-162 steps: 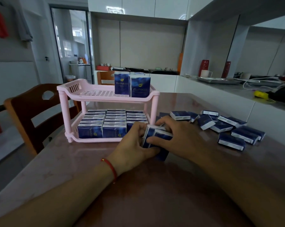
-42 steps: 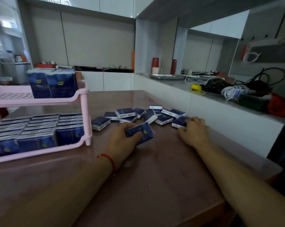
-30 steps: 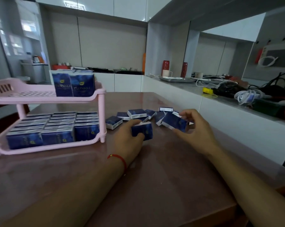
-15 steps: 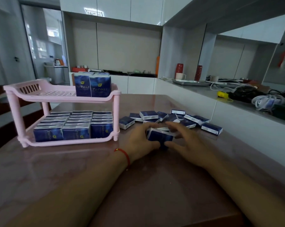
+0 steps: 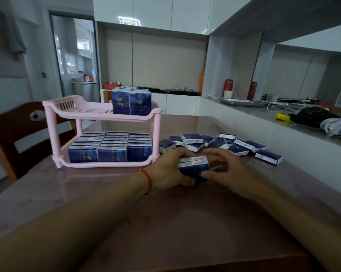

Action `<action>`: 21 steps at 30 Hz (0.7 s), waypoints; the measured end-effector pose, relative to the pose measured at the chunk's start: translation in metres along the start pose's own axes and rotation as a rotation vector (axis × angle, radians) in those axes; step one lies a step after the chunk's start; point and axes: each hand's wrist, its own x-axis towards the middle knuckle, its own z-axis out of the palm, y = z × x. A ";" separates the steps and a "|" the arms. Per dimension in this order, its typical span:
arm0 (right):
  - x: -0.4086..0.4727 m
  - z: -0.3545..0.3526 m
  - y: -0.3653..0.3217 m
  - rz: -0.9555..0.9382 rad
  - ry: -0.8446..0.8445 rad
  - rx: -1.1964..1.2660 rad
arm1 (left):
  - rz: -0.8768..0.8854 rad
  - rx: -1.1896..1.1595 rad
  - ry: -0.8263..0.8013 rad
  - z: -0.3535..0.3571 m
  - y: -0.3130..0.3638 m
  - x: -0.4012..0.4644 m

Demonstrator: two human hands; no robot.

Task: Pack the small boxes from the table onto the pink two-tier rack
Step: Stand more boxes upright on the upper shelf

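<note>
My left hand (image 5: 168, 169) has its grip curled round a pair of small blue boxes (image 5: 193, 166), standing them side by side on the counter (image 5: 165, 222). My right hand (image 5: 222, 169) closes in from the other side, fingers bent, thumb touching the pair's near face. Just beyond my fingers lies a loose scatter of boxes (image 5: 220, 144). To the left stands the pink rack (image 5: 102, 116): lower tier packed with three rows of boxes (image 5: 112, 146), upper tier carrying upright boxes (image 5: 131, 102) at its right end.
</note>
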 end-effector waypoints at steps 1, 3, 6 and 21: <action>0.001 0.003 -0.009 -0.008 0.003 0.017 | 0.020 -0.023 0.028 -0.007 0.001 -0.008; 0.004 0.008 -0.033 -0.068 0.008 0.048 | 0.079 -0.048 0.092 -0.026 0.011 -0.027; 0.013 0.009 -0.084 -0.179 0.015 0.053 | 0.222 0.085 0.177 -0.061 0.025 -0.053; 0.165 0.021 -0.247 -0.287 -0.101 -0.239 | 0.147 0.692 0.832 -0.148 -0.057 -0.091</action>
